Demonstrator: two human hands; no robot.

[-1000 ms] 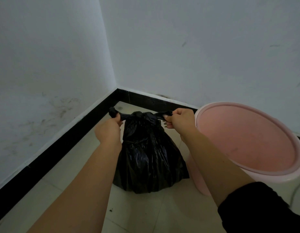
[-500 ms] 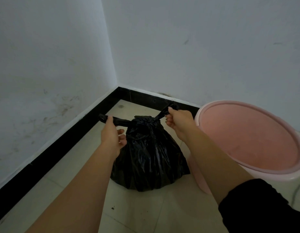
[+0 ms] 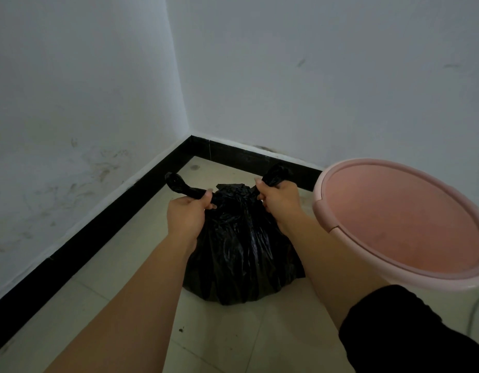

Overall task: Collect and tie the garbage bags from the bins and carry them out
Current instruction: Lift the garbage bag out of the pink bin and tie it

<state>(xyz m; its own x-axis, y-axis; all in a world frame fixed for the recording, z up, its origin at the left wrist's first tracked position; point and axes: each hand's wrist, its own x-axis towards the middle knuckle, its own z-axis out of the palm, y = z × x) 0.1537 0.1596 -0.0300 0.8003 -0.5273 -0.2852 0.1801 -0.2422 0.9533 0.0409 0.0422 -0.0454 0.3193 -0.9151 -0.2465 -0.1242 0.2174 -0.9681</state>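
Note:
A black garbage bag [image 3: 241,254] sits on the tiled floor in a room corner, bunched at its top. My left hand [image 3: 188,215] grips the bag's left twisted ear, whose end sticks out up and to the left. My right hand [image 3: 277,196] is closed around the right ear, whose end points upward. Both ears are held apart over the bag's gathered neck. A pink plastic bin [image 3: 410,227] stands right beside the bag, on its right, with its inside bare of any liner.
Two white walls meet behind the bag, with a black skirting board [image 3: 103,227] along the floor. A thin cable [image 3: 477,310] runs down at the far right by the bin. Small crumbs lie on the tiles in front of the bag.
Both hands keep hold of the bag's ears. The left hand rolled over so its ear now points up-left, and the right hand lifted its ear from level to upright.

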